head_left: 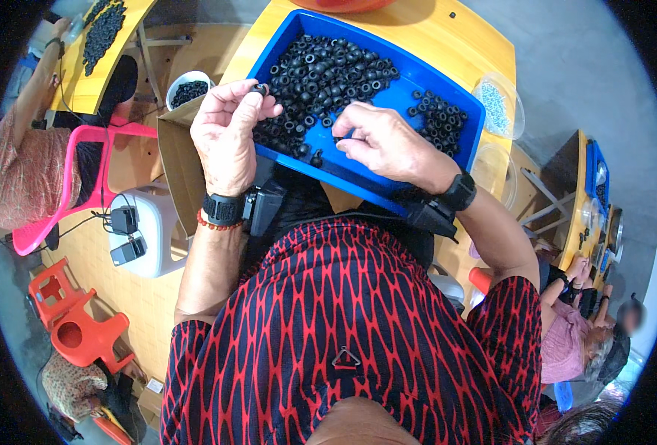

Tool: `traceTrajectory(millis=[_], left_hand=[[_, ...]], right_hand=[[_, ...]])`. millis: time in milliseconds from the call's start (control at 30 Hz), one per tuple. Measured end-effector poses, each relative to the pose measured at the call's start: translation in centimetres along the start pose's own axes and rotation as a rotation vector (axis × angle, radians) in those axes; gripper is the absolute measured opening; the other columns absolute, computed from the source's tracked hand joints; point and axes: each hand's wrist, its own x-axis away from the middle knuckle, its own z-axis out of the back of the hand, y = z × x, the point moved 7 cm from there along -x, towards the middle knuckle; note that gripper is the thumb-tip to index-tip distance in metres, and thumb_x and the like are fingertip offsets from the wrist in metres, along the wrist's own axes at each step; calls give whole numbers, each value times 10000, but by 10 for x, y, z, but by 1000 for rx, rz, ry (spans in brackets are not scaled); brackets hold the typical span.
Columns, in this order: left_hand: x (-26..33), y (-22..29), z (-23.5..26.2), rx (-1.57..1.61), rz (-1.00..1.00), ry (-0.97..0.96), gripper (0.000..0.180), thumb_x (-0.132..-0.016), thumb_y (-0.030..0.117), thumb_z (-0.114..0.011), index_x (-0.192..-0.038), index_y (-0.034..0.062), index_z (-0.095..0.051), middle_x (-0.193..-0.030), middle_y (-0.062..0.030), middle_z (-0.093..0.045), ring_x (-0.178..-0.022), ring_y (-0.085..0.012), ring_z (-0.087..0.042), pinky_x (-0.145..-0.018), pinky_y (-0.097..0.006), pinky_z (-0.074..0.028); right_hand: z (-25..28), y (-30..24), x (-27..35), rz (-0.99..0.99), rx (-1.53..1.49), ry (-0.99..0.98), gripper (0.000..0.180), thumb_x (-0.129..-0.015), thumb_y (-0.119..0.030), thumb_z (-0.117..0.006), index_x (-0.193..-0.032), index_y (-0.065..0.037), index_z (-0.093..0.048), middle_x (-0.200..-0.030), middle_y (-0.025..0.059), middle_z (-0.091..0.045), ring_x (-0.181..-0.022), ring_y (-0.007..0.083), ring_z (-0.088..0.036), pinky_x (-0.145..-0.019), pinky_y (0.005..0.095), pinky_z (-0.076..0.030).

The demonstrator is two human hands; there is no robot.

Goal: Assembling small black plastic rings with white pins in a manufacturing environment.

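Small black rubber ring (260, 90) pinched above a blue tray (468, 126) heaped with black rings (321, 74)

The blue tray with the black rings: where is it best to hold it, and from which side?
Probably grip the blue tray by its raised rim on the near long edge, coming from the person's side. That edge juts over the wooden table, so fingers can go under it. The left hand pinches a black ring and the right hand reaches inside, so wait until both clear.
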Motion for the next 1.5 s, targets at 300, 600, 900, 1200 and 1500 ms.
traceTrajectory(millis=[300,600,900,1200,1500], left_hand=[[26,-19,-60,168,308,-204,183,-946,37,-604,-1118,-20,-579,-989,-157,-686,-810,-186,-693,-745,-308,-597],[42,-36,-84,227,416,-294,181,-949,66,-606,-1117,-1,-593,-997,-129,-679,-837,-182,-683,-759,-324,-590],[42,-38,-84,113,357,-294,191,-929,29,-624,-1114,-13,-601,-955,-108,-684,-803,-162,-682,-744,-321,-598],[41,-40,-82,107,385,-250,180,-918,24,-639,-1085,-41,-615,-955,-146,-692,-777,-182,-694,-706,-314,-607],[41,-36,-86,118,375,-222,150,-914,4,-634,-1056,-40,-612,-914,-151,-693,-787,-196,-702,-706,-318,-610]], right_hand=[[15,2,20,-199,-622,188,110,-897,12,-633,-1006,29,-623,-820,54,-653,-729,103,-650,-669,245,-549],[44,-10,30,-24,-542,399,192,-904,33,-616,-1092,13,-653,-885,60,-683,-745,94,-648,-678,224,-545],[39,-6,27,-68,-475,407,124,-888,21,-637,-1002,6,-684,-845,42,-674,-694,78,-649,-613,214,-526],[40,-11,25,-6,-327,392,103,-879,24,-628,-944,1,-704,-823,58,-652,-695,108,-660,-607,225,-522],[40,-9,24,17,-428,382,152,-887,47,-602,-974,-2,-717,-842,57,-636,-709,114,-655,-634,228,-530]])
